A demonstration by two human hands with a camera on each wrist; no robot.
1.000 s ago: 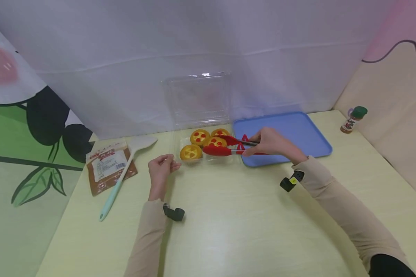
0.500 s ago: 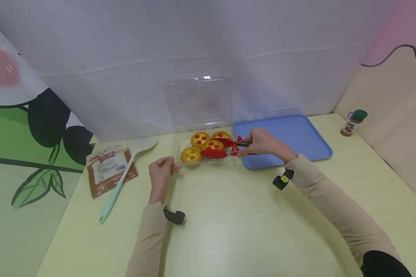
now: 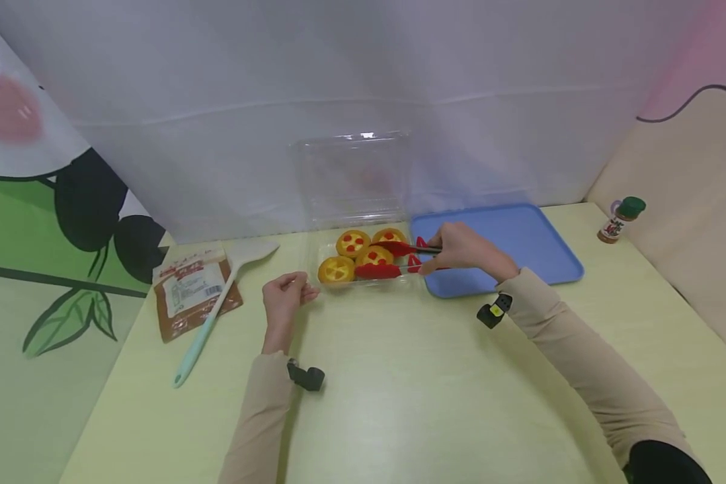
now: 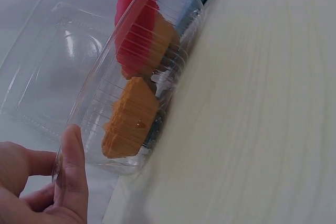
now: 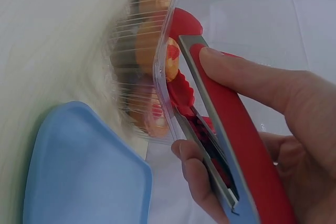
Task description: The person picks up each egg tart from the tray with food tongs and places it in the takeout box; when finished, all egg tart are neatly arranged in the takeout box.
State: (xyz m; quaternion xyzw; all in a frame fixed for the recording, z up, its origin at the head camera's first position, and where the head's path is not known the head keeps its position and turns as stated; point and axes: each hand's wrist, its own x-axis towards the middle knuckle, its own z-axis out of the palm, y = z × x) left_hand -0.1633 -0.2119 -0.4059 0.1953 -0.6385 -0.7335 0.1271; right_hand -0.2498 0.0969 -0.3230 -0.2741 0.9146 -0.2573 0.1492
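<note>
My right hand (image 3: 467, 247) grips red-and-metal tongs (image 5: 231, 124), thumb on one arm and fingers under the other. The red tong heads reach into a clear plastic clamshell box (image 3: 314, 245), one on each side of a small tart (image 3: 375, 255) with red pieces on top. Other yellow tarts lie around it in the box, one a plain yellow-topped tart (image 3: 336, 270) at the front left. My left hand (image 4: 58, 182) pinches the box's rim at its left corner between thumb and fingers. The box's clear lid (image 3: 353, 178) stands raised at the back.
A blue tray (image 3: 550, 249) lies right of the box, partly under my right hand. To the left, a white-headed spatula (image 3: 202, 336) with a mint handle lies across a brown packet (image 3: 187, 292). A green-capped seasoning jar (image 3: 620, 220) stands at the far right.
My right hand and the tongs have shifted slightly left, and the tong heads now sit around the red-topped tart. The left hand stays at the box corner.
</note>
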